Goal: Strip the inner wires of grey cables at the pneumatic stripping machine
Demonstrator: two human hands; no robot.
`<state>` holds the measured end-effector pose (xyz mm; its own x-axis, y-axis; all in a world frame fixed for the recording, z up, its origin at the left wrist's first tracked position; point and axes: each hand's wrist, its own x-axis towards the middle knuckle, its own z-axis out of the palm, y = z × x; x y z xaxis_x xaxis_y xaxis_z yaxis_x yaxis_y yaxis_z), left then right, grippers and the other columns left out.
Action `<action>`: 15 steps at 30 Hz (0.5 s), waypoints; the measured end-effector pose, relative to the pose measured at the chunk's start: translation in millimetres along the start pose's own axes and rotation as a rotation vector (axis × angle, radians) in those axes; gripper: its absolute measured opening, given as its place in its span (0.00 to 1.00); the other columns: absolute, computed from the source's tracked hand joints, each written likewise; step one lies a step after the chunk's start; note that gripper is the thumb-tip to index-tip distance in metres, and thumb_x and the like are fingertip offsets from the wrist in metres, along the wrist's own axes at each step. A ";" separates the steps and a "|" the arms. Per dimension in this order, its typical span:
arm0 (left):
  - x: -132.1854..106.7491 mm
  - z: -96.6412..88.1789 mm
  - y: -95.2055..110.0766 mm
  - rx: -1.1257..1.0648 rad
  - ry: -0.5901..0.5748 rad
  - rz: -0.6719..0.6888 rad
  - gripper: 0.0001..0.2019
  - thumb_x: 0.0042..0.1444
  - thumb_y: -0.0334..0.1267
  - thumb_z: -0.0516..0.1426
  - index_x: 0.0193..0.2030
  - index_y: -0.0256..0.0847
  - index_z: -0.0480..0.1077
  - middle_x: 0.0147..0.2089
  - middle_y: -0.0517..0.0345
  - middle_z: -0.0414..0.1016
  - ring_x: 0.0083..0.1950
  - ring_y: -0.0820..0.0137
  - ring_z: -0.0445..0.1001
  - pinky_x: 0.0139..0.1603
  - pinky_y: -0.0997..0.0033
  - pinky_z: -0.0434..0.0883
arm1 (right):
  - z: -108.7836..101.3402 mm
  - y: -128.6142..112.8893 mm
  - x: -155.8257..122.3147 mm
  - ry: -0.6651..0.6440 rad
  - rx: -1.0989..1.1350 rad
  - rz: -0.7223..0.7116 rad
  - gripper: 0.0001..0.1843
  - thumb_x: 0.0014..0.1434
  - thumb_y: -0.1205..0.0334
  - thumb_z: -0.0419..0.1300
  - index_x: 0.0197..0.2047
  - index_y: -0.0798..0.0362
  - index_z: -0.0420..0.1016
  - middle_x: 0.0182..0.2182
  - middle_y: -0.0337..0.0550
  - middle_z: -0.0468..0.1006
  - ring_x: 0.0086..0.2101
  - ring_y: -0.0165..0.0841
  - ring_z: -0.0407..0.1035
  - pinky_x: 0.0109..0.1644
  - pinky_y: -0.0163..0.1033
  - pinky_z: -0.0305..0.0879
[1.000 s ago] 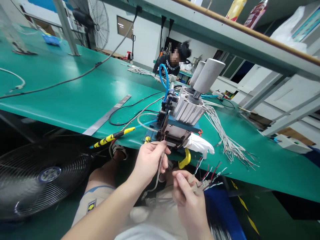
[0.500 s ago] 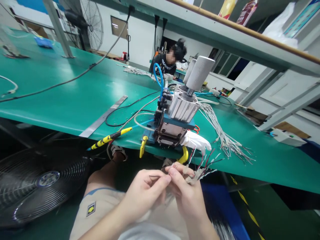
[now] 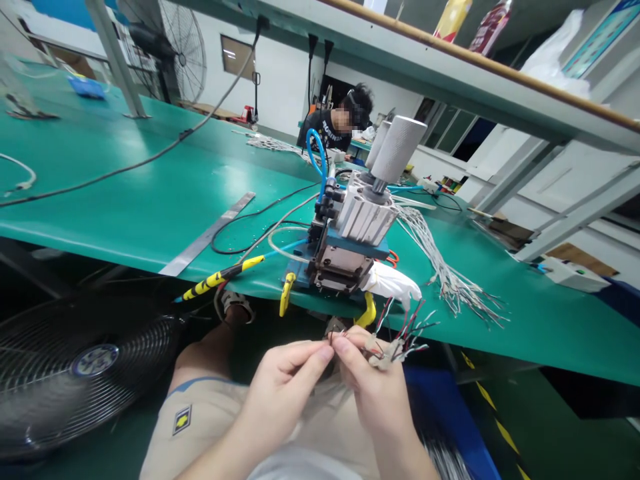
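Observation:
My left hand is closed, its thumb and forefinger pinching thin wire ends right against the other hand's fingertips. In my right hand a bunch of cables is gripped, with red, black and white stripped-out wires fanning up past the fingers. Both hands are over my lap, in front of the bench edge. Just beyond them stands a small pneumatic machine with a silver cylinder and knurled knob. A white cloth-like wrap hangs at its right side. The exact wires between the fingertips are too small to tell apart.
A bundle of grey cables lies on the green bench right of the machine. To the left lie a steel ruler and hoses. A floor fan stands low left; a blue bin low right. A person sits opposite.
My left hand has shifted slightly left, and its fingers are straighter. A dark wire that lay across its forefinger no longer shows there; dark ends now show at the fingertips.

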<state>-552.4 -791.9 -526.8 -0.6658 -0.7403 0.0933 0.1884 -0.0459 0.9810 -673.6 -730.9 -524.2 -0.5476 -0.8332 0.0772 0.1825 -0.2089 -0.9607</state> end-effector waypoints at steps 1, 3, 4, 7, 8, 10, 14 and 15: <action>0.0 -0.3 1.0 0.012 -0.010 0.007 0.11 0.63 0.43 0.58 0.44 0.46 0.83 0.42 0.57 0.83 0.43 0.67 0.78 0.50 0.74 0.74 | -0.1 0.0 0.2 -0.001 -0.004 0.008 0.08 0.53 0.58 0.71 0.28 0.54 0.84 0.23 0.37 0.66 0.21 0.23 0.54 0.21 0.31 0.46; -0.3 -0.9 2.9 0.022 -0.043 0.008 0.11 0.63 0.42 0.58 0.47 0.48 0.82 0.43 0.58 0.84 0.44 0.67 0.79 0.52 0.74 0.74 | -0.2 -0.3 0.6 -0.002 -0.014 0.021 0.08 0.52 0.57 0.71 0.28 0.54 0.84 0.22 0.36 0.64 0.22 0.23 0.55 0.22 0.31 0.47; -0.6 -1.2 3.9 0.021 -0.064 0.003 0.12 0.64 0.42 0.57 0.47 0.48 0.82 0.44 0.59 0.84 0.45 0.67 0.79 0.52 0.74 0.74 | -0.1 -0.6 0.6 -0.002 -0.019 0.026 0.08 0.52 0.57 0.72 0.28 0.54 0.85 0.21 0.36 0.64 0.22 0.23 0.55 0.22 0.31 0.48; -1.6 -2.6 6.3 0.008 -0.113 -0.009 0.13 0.65 0.41 0.56 0.49 0.48 0.81 0.46 0.59 0.84 0.46 0.67 0.79 0.52 0.75 0.74 | -0.1 -0.6 0.5 -0.005 -0.019 0.035 0.08 0.51 0.57 0.72 0.28 0.54 0.85 0.20 0.35 0.63 0.21 0.23 0.54 0.21 0.31 0.48; -1.8 -3.1 6.9 0.010 -0.120 -0.011 0.13 0.65 0.41 0.56 0.49 0.48 0.81 0.46 0.59 0.83 0.46 0.67 0.79 0.52 0.75 0.74 | -0.5 -0.2 0.3 -0.009 -0.015 0.036 0.08 0.51 0.57 0.72 0.28 0.54 0.85 0.20 0.35 0.63 0.21 0.23 0.54 0.21 0.31 0.48; -1.7 -4.6 7.7 0.030 -0.128 -0.004 0.13 0.65 0.41 0.55 0.49 0.48 0.81 0.46 0.59 0.83 0.46 0.67 0.79 0.52 0.75 0.73 | -1.8 1.4 0.1 -0.014 -0.013 0.035 0.08 0.51 0.58 0.72 0.27 0.54 0.85 0.20 0.35 0.63 0.21 0.23 0.54 0.21 0.31 0.48; -1.1 -7.4 7.9 0.124 -0.146 0.002 0.14 0.66 0.43 0.54 0.45 0.44 0.81 0.42 0.57 0.82 0.43 0.67 0.77 0.48 0.75 0.72 | -3.7 4.1 -0.5 -0.013 -0.056 0.023 0.07 0.51 0.59 0.72 0.28 0.54 0.85 0.21 0.37 0.65 0.22 0.24 0.55 0.21 0.31 0.47; -1.5 -7.6 7.1 0.156 -0.127 0.000 0.14 0.66 0.44 0.54 0.41 0.42 0.81 0.39 0.57 0.81 0.41 0.68 0.76 0.45 0.76 0.72 | -3.3 4.1 -0.9 -0.010 -0.056 0.019 0.08 0.51 0.59 0.72 0.27 0.54 0.84 0.21 0.37 0.64 0.22 0.24 0.55 0.21 0.31 0.45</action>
<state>-544.7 -796.2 -521.3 -0.7533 -0.6493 0.1044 0.0806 0.0664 0.9945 -675.1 -729.3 -529.1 -0.5361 -0.8419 0.0617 0.1464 -0.1646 -0.9754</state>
